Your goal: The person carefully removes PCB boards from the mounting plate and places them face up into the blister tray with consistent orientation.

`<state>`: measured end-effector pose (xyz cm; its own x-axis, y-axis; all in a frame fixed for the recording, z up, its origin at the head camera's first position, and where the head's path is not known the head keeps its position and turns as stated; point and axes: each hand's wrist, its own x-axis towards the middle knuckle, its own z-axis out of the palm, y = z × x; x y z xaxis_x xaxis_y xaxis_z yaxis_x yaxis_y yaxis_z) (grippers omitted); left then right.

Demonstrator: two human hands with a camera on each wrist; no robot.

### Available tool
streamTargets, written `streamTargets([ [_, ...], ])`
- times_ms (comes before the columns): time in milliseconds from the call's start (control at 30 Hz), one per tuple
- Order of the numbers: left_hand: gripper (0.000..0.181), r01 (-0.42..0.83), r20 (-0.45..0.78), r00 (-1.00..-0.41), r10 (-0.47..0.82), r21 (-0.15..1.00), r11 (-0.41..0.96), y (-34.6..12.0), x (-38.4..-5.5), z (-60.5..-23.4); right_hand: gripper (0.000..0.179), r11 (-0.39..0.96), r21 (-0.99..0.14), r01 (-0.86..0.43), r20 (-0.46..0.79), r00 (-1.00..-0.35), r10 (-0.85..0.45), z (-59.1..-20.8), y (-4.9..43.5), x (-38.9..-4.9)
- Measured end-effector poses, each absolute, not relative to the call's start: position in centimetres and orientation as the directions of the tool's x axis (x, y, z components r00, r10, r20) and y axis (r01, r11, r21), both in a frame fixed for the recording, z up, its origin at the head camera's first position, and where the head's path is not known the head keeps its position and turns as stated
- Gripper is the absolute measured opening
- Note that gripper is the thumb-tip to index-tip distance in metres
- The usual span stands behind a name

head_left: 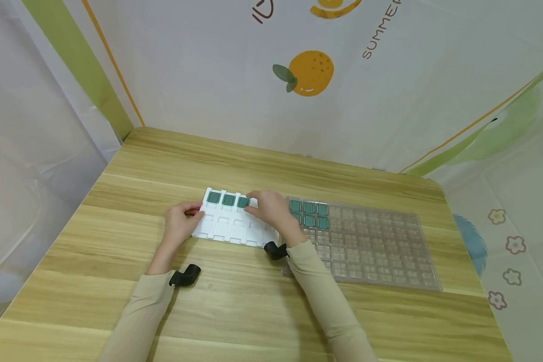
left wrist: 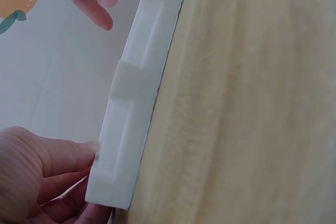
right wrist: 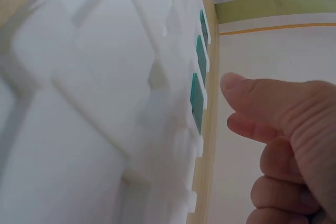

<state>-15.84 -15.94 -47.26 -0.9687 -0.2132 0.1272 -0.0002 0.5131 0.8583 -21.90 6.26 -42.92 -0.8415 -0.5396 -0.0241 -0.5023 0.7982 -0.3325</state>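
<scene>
A white plastic tray (head_left: 228,229) with moulded pockets lies on the table, three green circuit-board squares in its far row. My left hand (head_left: 178,221) holds the tray's left edge; the thumb shows against that edge in the left wrist view. Over the far side is my right hand (head_left: 272,207), thumb and index finger spread around the third green square (head_left: 243,202). In the right wrist view, the right hand (right wrist: 283,140) appears apart from the third square (right wrist: 197,103), with a gap between thumb and index finger and the other fingers bent.
Right of the white tray lies a large clear compartment tray (head_left: 380,246); several green squares (head_left: 308,207) fill its far-left pockets. My right forearm crosses its left side. Both wrists carry black camera mounts (head_left: 185,276). A printed curtain (head_left: 235,100) hangs behind the wooden table (head_left: 235,311).
</scene>
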Motion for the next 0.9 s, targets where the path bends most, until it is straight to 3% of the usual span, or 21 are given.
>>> streamTargets([
  [900, 0.021, 0.009, 0.133, -0.969, -0.206, 0.858, 0.514, -16.0, -15.9, -47.4, 0.036, 0.853, -0.313, -0.417, -0.1, -0.879, -0.466, -43.8, 4.7, -22.5],
])
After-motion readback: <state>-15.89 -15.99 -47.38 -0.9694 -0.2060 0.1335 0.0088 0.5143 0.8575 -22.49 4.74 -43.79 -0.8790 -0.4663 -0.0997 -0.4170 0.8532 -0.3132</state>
